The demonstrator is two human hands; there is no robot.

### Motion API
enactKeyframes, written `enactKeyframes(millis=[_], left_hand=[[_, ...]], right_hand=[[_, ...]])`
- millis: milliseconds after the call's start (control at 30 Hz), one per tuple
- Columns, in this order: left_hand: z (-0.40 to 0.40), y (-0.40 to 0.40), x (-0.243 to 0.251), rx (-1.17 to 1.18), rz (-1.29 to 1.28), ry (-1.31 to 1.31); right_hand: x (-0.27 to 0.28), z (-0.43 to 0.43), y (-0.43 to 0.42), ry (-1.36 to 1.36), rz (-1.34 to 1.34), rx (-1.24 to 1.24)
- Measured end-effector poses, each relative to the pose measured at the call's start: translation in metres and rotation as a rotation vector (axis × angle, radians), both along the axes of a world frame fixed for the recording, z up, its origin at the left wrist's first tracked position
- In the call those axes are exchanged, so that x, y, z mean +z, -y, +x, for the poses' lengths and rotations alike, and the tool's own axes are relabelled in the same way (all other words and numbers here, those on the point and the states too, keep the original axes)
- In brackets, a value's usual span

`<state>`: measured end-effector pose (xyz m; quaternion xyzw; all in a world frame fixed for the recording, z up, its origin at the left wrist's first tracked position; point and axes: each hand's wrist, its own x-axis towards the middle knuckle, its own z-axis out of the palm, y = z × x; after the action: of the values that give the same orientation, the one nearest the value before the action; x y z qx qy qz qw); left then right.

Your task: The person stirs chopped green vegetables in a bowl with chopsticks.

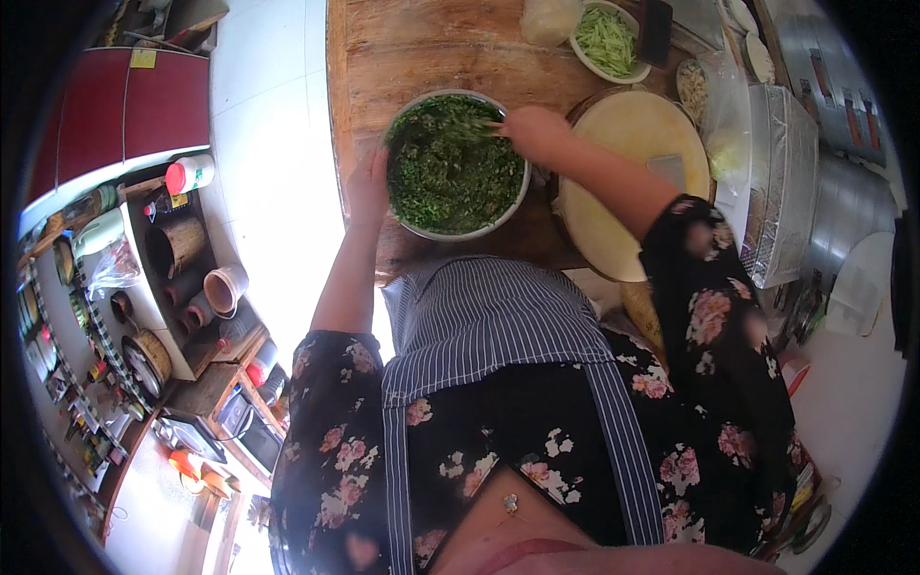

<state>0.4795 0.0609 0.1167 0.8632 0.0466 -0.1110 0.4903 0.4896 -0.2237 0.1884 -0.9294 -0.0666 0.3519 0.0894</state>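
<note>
A large round bowl (527,188) stands on the wooden table near my apron, filled with finely chopped dark green leaves (453,172). My left hand (369,183) grips the bowl's left side at the rim. At the upper right of the bowl, my right hand (535,135) is closed around a thin utensil (496,127). Its far end lies among the greens and is blurred, so its exact kind is unclear. Right of the bowl is a thick round chopping board (604,230), with a flat metal blade (667,172) on it, partly hidden by my right forearm.
Beyond the board stand a bowl of shredded pale green vegetable (607,43), a pale lump in plastic (552,20) and a small dish (691,90). A foil-covered box (780,187) borders the right side. Shelves with pots (176,248) line the left, across a bright floor.
</note>
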Motion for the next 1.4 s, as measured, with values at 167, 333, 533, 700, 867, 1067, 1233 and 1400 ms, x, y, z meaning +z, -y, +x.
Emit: enactKeyframes(millis=[167,333,533,700,867,1067,1233,1400], left_hand=[[0.012,-0.002,0.0,-0.058,-0.009,0.012],[0.021,-0.004,-0.001,0.011,0.052,-0.04],[-0.015,-0.011,-0.006,0.125,0.063,-0.082],[-0.055,0.008,0.004,0.329,-0.107,-0.099],[-0.039,0.013,0.018,0.292,-0.025,-0.081],[-0.03,0.013,0.029,0.268,-0.034,0.058],[-0.022,0.019,0.033,0.206,-0.053,0.051],[-0.02,0.018,0.034,0.183,-0.102,0.05]], right_hand=[[-0.008,-0.039,-0.038,0.086,0.275,0.023],[0.024,-0.023,0.012,-0.13,-0.007,0.194],[-0.001,-0.042,0.018,0.099,0.274,-0.11],[0.012,-0.027,-0.023,-0.363,0.505,-0.553],[-0.005,-0.024,-0.047,-0.416,0.539,-0.198],[-0.011,-0.005,-0.008,-0.16,0.097,0.037],[-0.002,-0.02,-0.048,-0.523,0.596,-0.733],[-0.022,-0.021,0.005,-0.224,0.497,0.134]])
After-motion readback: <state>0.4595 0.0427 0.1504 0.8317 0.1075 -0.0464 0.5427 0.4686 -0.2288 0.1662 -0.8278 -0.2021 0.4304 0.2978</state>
